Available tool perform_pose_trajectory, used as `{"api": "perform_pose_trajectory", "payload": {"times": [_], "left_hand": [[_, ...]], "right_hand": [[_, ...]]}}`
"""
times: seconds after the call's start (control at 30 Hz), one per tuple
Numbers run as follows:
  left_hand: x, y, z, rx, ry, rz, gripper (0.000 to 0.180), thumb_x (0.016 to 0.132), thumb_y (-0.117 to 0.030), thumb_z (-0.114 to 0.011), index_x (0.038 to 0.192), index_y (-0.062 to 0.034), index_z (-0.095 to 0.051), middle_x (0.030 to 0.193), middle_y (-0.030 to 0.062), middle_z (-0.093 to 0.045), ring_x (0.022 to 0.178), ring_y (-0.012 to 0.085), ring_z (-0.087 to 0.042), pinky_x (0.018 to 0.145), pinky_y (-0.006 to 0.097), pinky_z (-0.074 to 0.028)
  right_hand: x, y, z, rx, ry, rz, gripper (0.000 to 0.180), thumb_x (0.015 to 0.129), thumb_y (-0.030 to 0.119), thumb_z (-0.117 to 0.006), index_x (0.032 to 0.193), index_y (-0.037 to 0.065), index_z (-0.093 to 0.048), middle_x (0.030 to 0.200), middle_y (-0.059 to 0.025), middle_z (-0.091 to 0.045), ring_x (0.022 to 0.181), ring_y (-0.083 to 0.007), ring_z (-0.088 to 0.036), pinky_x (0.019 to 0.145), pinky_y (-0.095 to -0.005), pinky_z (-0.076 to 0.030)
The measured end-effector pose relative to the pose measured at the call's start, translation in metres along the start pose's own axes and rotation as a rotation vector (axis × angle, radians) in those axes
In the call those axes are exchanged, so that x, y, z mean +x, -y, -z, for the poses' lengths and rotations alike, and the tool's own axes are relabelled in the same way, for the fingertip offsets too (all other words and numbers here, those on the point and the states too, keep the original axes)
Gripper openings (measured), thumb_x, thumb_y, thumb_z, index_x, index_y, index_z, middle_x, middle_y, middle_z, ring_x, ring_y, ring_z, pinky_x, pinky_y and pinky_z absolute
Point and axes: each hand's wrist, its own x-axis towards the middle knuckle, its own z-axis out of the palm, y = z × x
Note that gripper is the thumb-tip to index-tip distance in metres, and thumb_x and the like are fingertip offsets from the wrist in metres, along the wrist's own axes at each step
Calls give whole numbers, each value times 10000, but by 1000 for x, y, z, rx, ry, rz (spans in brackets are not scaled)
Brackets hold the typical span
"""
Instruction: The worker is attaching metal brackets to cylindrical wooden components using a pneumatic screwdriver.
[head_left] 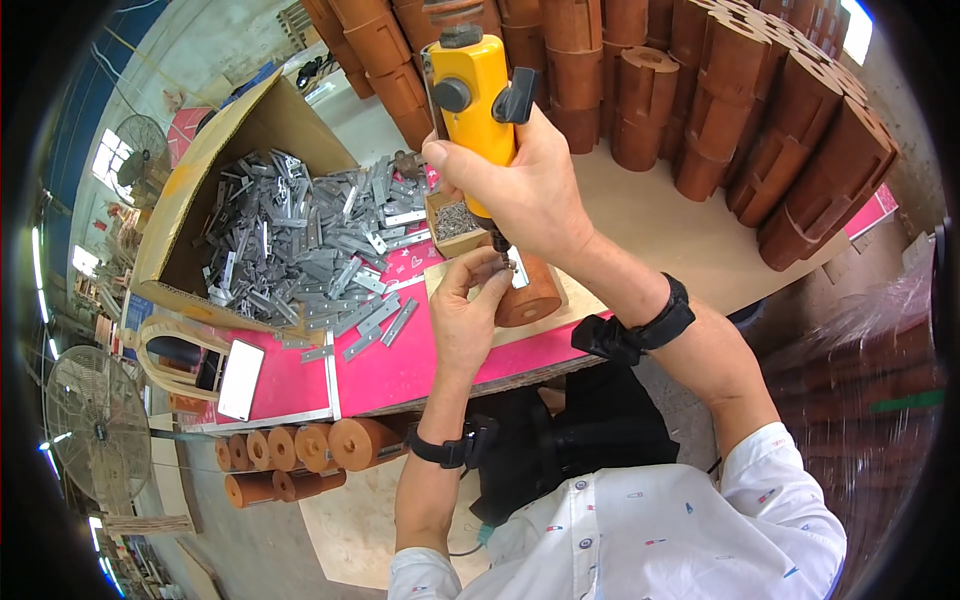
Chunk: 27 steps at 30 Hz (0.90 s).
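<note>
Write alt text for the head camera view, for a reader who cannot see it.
The right hand grips a yellow power screwdriver upright, its tip at a metal bracket on a brown wooden cylinder that the left hand steadies. On the pink table behind lie loose metal brackets spilling from a cardboard box, and a small box of screws.

Right hand (pixel 525 190) grips yellow powered screwdriver (pixel 480 85) upright, bit down. Left hand (pixel 465 305) pinches at bit tip on reddish-brown wooden cylinder (pixel 535 295). Small box of screws (pixel 455 222) just beyond; grey metal brackets heaped (pixel 300 245) far left.
</note>
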Motion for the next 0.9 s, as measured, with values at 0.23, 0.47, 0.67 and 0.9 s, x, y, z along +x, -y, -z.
{"api": "perform_pose_trajectory", "payload": {"times": [0.23,0.47,0.67,0.9], "left_hand": [[0,4,0,-43,-1,0,255,851,-19,-657,1101,14,-621,987,78,-668,921,130,-622,822,272,-508],[4,1,-1,58,-12,-38,235,829,-25,-676,1062,-3,-648,955,80,-681,913,133,-626,811,274,-509],[3,2,-2,53,-7,-10,226,836,-20,-666,1061,-1,-646,952,70,-683,911,125,-626,808,270,-507],[3,-1,-1,48,32,-25,231,842,-8,-653,1072,-1,-644,942,67,-685,903,123,-628,805,268,-508]], "right_hand": [[0,-6,0,11,-1,20,419,766,238,-742,1041,18,-516,862,-90,-640,777,-140,-608,717,-317,-503],[3,-6,0,-8,-3,14,425,763,242,-740,1038,11,-514,854,-95,-637,770,-147,-608,708,-320,-501],[3,-7,1,-55,-3,-5,428,765,238,-738,1049,6,-518,837,-87,-631,746,-136,-596,693,-316,-500],[3,0,1,37,67,-44,431,769,228,-734,1074,7,-524,816,-63,-616,730,-117,-579,669,-294,-492]]}}
